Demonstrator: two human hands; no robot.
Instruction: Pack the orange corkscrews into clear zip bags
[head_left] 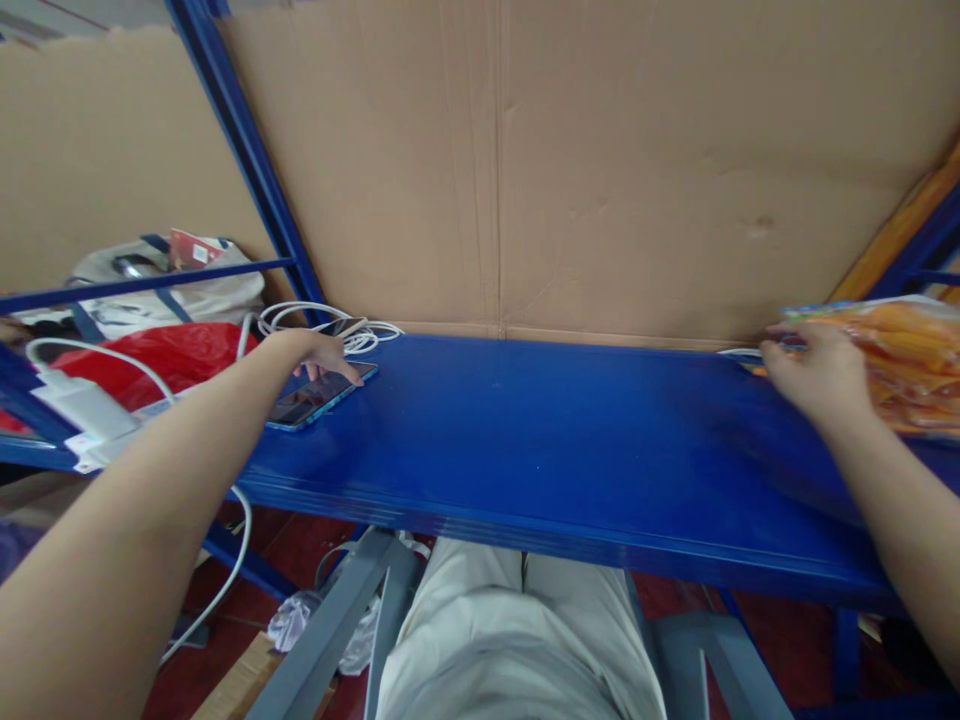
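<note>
On the left of the blue tabletop [517,450] lies a phone [311,398] with a dark screen and a light blue edge. My left hand [319,352] is over its far side, fingers apart, one fingertip at the phone's right edge. At the far right, my right hand [821,370] is closed at the left end of a clear plastic package with orange contents [915,350]. Some of those fingers are hidden behind the hand.
A coiled white cable [367,335] lies behind the phone. Left of the table are a white charger [94,405], a red plastic bag [180,350] and a canvas bag [225,295]. A cardboard panel [600,180] stands along the back. Grey chair armrests [330,620] are below.
</note>
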